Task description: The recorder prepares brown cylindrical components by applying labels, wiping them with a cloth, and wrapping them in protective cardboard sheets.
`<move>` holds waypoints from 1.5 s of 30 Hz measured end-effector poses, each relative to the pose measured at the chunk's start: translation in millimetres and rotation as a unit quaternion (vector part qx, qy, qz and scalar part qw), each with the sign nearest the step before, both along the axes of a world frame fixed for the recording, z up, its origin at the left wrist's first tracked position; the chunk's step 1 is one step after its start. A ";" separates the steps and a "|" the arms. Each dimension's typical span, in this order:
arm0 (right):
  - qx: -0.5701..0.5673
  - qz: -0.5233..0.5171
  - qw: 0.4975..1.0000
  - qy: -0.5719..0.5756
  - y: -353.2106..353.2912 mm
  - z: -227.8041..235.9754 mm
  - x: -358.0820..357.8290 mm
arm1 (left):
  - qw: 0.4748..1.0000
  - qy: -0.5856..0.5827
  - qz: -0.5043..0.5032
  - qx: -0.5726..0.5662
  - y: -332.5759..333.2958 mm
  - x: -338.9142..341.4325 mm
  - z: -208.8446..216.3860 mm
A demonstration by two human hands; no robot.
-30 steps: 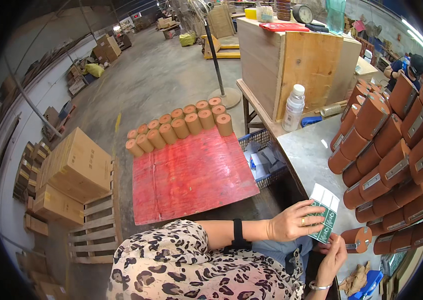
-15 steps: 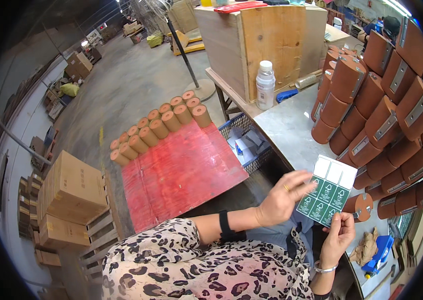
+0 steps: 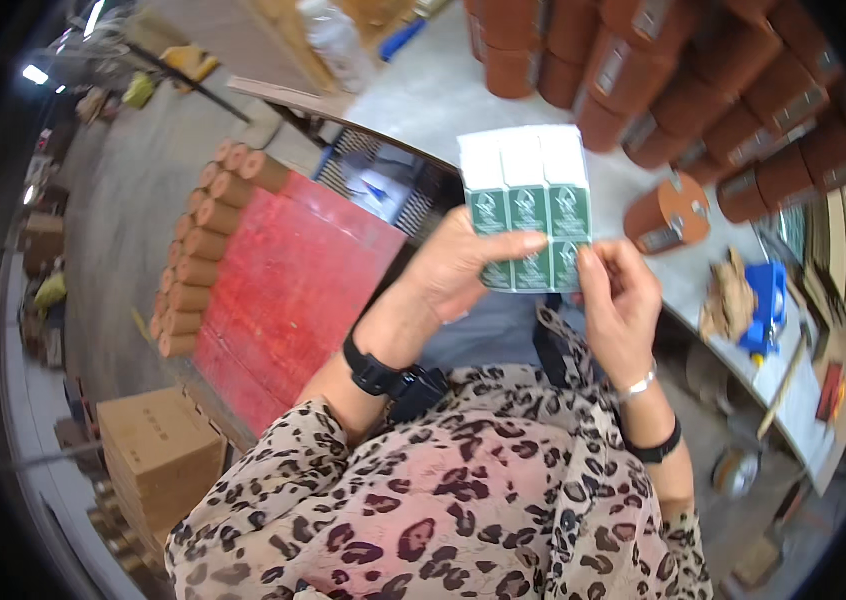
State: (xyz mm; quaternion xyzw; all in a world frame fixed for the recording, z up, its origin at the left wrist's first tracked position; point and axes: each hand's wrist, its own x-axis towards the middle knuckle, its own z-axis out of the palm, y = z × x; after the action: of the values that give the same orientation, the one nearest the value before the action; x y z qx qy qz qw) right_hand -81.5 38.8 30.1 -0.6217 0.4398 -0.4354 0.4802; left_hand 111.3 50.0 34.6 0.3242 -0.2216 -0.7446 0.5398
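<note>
A sheet of green and white stickers (image 3: 526, 165) is held up in front of me, its top row white and the lower rows green with white print. My left hand (image 3: 458, 265) grips its lower left, thumb across the green stickers and fingers behind. At the lower right corner, my right hand (image 3: 621, 300) pinches the sheet between thumb and forefinger. Beyond that hand, a single reddish-brown cylinder (image 3: 665, 214) with a metal strip rests on the grey tabletop (image 3: 423, 100).
Stacked brown cylinders (image 3: 633, 70) fill the table's far right. To the left, brown rolls (image 3: 205, 243) line a red board (image 3: 283, 290). A blue basket (image 3: 413, 205) holds papers. A blue tape dispenser (image 3: 765, 300) sits beside crumpled brown paper (image 3: 728, 300). Cardboard boxes (image 3: 158, 440) stand lower left.
My left hand, loose over the sheet before, now grips it. The sheet is more upright and further left in view. My view has turned, swinging the table and board.
</note>
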 end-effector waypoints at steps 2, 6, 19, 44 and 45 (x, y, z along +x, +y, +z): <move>0.003 -0.016 1.000 0.021 -3.3 -1.5 1.7 | 0.999 -0.029 0.014 -0.016 -4.9 -1.8 -0.4; -0.207 -0.088 0.961 0.163 -6.4 9.1 4.3 | 0.995 -0.091 0.035 -0.025 -2.8 -8.7 -9.9; -0.342 -0.041 0.899 0.270 -4.7 14.4 -1.0 | 0.980 -0.186 0.041 -0.060 8.3 -13.3 2.4; -0.300 -0.049 0.931 0.200 -18.4 15.7 -3.8 | 0.982 -0.179 0.029 -0.044 7.6 -5.7 -1.6; -0.279 -0.074 0.941 0.176 -17.4 16.8 -6.1 | 0.986 -0.162 0.028 -0.022 7.2 -1.2 0.2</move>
State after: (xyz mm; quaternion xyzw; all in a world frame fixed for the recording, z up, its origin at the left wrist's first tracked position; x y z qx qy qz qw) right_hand -87.6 21.4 46.8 -0.7631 0.4233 -0.4583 0.1688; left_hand 110.1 57.2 34.9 0.4344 -0.3136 -0.6618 0.5243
